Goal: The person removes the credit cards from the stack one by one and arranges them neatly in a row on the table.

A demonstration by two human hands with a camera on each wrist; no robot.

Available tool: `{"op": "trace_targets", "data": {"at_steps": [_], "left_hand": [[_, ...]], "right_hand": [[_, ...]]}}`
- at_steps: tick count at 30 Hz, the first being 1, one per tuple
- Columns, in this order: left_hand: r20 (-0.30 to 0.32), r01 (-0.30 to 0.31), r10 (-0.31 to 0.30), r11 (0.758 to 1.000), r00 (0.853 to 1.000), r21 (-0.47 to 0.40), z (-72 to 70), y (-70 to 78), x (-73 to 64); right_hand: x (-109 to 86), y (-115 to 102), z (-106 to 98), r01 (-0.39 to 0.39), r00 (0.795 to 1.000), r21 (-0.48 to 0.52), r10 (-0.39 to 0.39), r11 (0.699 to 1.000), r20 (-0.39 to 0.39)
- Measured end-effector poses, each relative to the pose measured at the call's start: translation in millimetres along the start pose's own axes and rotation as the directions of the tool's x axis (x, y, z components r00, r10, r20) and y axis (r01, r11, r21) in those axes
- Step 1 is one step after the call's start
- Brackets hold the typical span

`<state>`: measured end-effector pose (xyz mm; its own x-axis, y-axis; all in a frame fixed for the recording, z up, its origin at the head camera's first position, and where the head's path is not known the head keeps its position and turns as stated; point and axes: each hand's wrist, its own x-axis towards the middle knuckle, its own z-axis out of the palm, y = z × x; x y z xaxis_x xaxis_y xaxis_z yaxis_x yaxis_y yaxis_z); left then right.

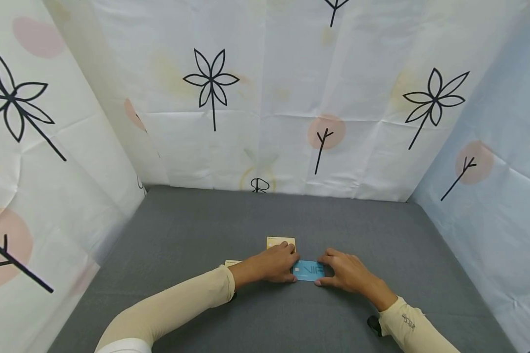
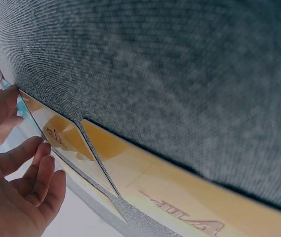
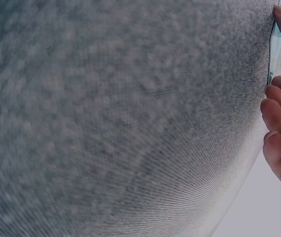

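A blue card (image 1: 308, 270) with "VIP" lettering lies flat on the grey surface between both hands. My left hand (image 1: 277, 263) holds it at its left end, thumb at the near corner and fingers at the far side. My right hand (image 1: 346, 270) pinches its right end across the short side, thumb near and index finger far. Next to the left fingers is a yellow card (image 1: 280, 241), partly covered by them. Another yellow card (image 1: 232, 263) shows beside the left wrist, mostly hidden under the forearm. The left wrist view shows a large yellow card (image 2: 180, 187) with embossed lettering.
The grey cloth-covered surface (image 1: 194, 225) is bounded by white patterned fabric (image 1: 287, 98) at the back and on both sides. A dark wrist device (image 1: 373, 325) sits at the right sleeve (image 1: 412, 323).
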<state>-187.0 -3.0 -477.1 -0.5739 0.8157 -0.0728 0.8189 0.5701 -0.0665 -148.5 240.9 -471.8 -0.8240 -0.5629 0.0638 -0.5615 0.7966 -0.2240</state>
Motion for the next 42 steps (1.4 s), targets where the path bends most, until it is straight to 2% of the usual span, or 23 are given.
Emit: {"op": "trace_targets", "data": {"at_steps": [17, 24, 30, 33, 38, 42], "left_hand": [[0.019, -0.021, 0.021, 1.0, 1.0, 0.019, -2.4, -2.5, -1.1], [-0.047, -0.051, 0.051, 0.999, 0.998, 0.001, -1.7, -6.9, -3.5], [-0.111, -0.069, 0.068, 0.998, 0.991, -0.007, -1.4, -14.2, -4.6], [-0.106, -0.055, 0.053, 0.998, 0.993, -0.021, -0.4, -17.7, -6.3], [-0.088, -0.02, 0.014, 0.997, 0.996, -0.07, 3.2, -24.4, -8.0], [-0.088, -0.014, 0.006, 0.996, 0.996, -0.089, 3.0, -28.7, -9.5]], "right_hand": [[1.3, -1, 1, 0.008, 1.0, -0.008, -0.008, 1.0, -0.001], [1.1, -1, 1, 0.028, 0.999, -0.005, -0.028, 1.0, -0.018], [5.8, -2, -2, -0.008, 1.0, -0.004, 0.009, 1.0, 0.024], [9.2, -2, -5, -0.016, 0.999, -0.017, 0.017, 1.0, 0.032], [15.3, -2, -8, -0.002, 1.0, -0.052, 0.002, 0.999, 0.002], [22.4, -2, -11, -0.005, 1.0, -0.061, 0.005, 0.998, -0.003]]}}
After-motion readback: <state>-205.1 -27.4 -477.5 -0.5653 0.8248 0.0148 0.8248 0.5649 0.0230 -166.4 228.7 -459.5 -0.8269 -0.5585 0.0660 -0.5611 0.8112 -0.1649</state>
